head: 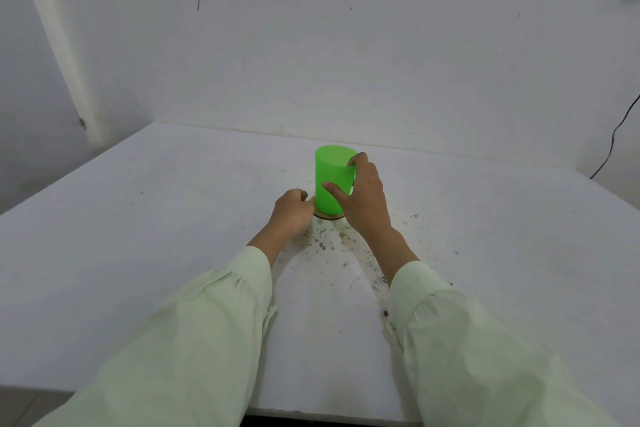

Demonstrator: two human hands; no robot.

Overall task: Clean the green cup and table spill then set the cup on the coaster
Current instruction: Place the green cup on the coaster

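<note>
A bright green cup (330, 177) stands bottom-up on a thin brown coaster (329, 216) near the middle of the white table. My right hand (360, 198) grips the cup's right side, thumb across the front and fingers over the top edge. To the left, my left hand (291, 213) is curled, its fingertips touching the left rim of the coaster; whether it pinches the coaster is hard to tell. Brown spill specks (329, 241) lie on the table just in front of the coaster, between my forearms.
The white table (156, 218) meets a white wall at the back and a corner at the left. More dark specks (379, 279) trail toward my right sleeve. A black cable (613, 142) hangs down the wall at the far right.
</note>
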